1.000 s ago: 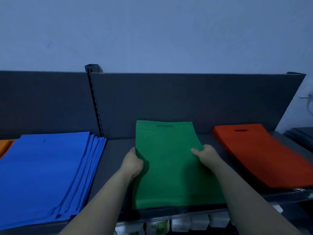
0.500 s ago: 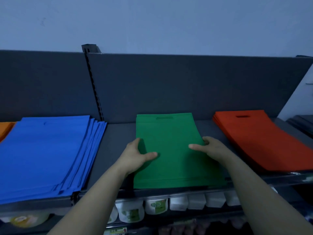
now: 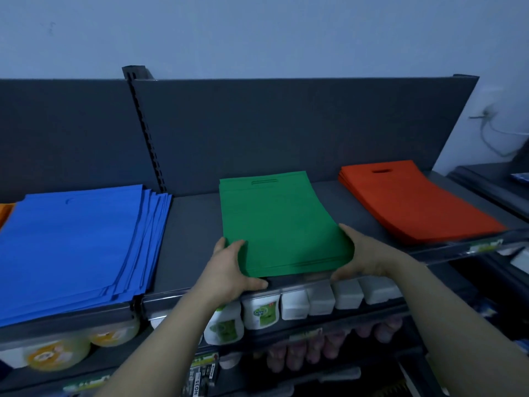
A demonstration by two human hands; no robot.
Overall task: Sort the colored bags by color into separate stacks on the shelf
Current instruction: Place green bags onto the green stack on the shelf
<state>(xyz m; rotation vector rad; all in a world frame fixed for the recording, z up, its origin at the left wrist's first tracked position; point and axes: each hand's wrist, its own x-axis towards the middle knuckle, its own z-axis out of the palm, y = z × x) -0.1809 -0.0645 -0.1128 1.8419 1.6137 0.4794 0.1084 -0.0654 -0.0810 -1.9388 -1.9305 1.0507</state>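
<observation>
Green bags (image 3: 280, 222) are lying in a flat, even stack on the shelf (image 3: 194, 224), with the cut-out handle at the far end. My left hand (image 3: 229, 267) is gripping the near left corner, thumb on top and fingers curling round the edge. My right hand (image 3: 363, 253) is gripping the near right corner likewise. Blue bags (image 3: 74, 239) are lying well left of my fingers, orange-red bags (image 3: 409, 202) well right.
</observation>
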